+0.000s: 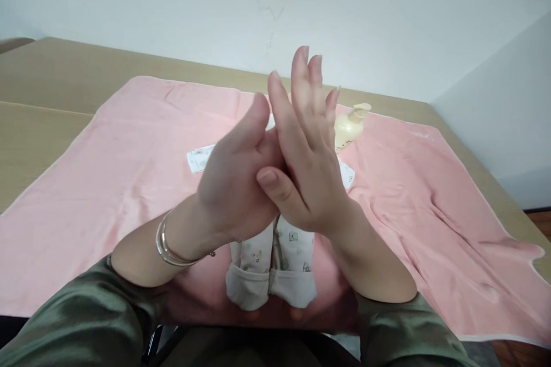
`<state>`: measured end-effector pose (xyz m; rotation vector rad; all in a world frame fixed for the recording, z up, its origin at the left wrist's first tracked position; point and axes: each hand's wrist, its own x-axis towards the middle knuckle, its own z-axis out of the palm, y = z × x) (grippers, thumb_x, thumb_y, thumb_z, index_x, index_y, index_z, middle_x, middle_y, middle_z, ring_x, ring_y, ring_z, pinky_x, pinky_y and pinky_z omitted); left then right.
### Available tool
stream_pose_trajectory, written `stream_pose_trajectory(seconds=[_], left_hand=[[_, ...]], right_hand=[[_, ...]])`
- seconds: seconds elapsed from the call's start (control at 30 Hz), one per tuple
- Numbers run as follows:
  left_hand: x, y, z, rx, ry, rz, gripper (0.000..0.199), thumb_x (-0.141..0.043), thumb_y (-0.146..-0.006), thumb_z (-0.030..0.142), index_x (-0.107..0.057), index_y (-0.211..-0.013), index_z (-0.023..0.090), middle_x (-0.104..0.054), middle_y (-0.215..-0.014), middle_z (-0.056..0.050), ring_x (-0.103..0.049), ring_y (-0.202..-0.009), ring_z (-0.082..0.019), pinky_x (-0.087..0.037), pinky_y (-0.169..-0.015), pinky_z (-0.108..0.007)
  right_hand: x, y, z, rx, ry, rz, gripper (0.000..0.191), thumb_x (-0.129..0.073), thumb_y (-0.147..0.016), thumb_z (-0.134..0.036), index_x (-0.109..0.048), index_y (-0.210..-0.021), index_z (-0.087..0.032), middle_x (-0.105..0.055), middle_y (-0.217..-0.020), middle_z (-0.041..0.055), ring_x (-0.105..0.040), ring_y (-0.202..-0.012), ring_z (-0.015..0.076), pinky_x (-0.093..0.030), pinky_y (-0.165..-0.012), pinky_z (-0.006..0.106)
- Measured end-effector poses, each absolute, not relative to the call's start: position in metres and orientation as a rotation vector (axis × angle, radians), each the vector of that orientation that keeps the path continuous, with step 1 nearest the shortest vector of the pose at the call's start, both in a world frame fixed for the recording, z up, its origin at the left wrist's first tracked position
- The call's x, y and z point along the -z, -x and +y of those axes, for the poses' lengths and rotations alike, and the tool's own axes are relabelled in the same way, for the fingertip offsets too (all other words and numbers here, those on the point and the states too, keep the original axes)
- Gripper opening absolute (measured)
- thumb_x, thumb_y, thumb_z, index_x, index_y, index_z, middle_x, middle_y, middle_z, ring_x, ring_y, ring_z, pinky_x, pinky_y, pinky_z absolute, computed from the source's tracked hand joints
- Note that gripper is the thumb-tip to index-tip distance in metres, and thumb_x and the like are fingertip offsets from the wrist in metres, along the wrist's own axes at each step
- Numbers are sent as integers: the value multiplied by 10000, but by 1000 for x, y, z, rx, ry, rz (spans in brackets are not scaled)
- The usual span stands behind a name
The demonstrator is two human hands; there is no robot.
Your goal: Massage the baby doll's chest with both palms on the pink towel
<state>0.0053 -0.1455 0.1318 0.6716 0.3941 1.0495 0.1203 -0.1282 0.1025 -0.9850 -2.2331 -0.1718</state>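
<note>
My left hand (239,183) and my right hand (307,143) are pressed palm to palm in mid-air. On the right hand the fingers stretch upward and the thumb lies across the left palm. The left thumb points up, while most of the left fingers are hidden behind the right hand. Nothing shows between the palms. Below them lies a white printed baby outfit (293,241) with cuffed legs, and small foot tips peek out at the cuffs. Its sleeves stick out on both sides; its upper part is covered by my hands. Bangles circle my left wrist.
A pink blanket (142,143) with wrinkles on its right side is spread over a wooden table (55,74). Behind my right hand stands a pale yellow pump bottle (346,129). A white wall (172,6) rises along the table's far edge.
</note>
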Motion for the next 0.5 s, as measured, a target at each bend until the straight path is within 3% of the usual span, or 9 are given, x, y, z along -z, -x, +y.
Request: stream_pose_trajectory(seconds=[0.1,0.23,0.3,0.4,0.5], left_hand=[[-131,6,-141,-1092,-759,379,751,-67,-1072,654,-445,-1600,276,-475,-1660,65,70,-1632,-344,-171,-1332,-575],[-130,24,-134,-1161,-818,660,861,42,-1050,670,-580,-1475,253,-615,-1505,31,-73,-1636,-276,-236,-1318,-513],[-133,31,-132,-1185,-833,722,863,55,-1047,687,-536,-1498,250,-684,-1412,0,-259,-1610,-228,-310,-1302,-462],[-139,36,-123,-1301,-839,637,808,53,-1068,657,-334,-1602,190,-700,-1380,-56,-516,-1493,-184,-434,-1228,-392],[-135,32,-95,-1497,-773,729,710,6,-1103,580,-360,-1569,188,-669,-1387,-82,-587,-1447,-190,-504,-1167,-371]], right_hand=[[-97,-119,-127,65,1003,-2255,706,-343,-1079,-558,-203,-1675,-206,-173,-1802,86,18,-1683,299,-55,-1367,642],[-94,-110,-144,22,850,-2323,713,-129,-1113,-504,-205,-1646,-36,-223,-1771,207,2,-1686,288,-72,-1384,594],[-95,-109,-153,22,758,-2362,738,-201,-1109,-530,-279,-1618,0,-266,-1752,230,-17,-1687,292,-110,-1396,543],[-98,-115,-155,-43,641,-2416,647,-457,-1067,-526,-434,-1578,-130,-399,-1715,138,-173,-1674,272,-229,-1389,497],[-94,-126,-139,-102,564,-2394,486,-454,-1076,-493,-610,-1434,-203,-519,-1642,104,-376,-1607,266,-353,-1338,521]])
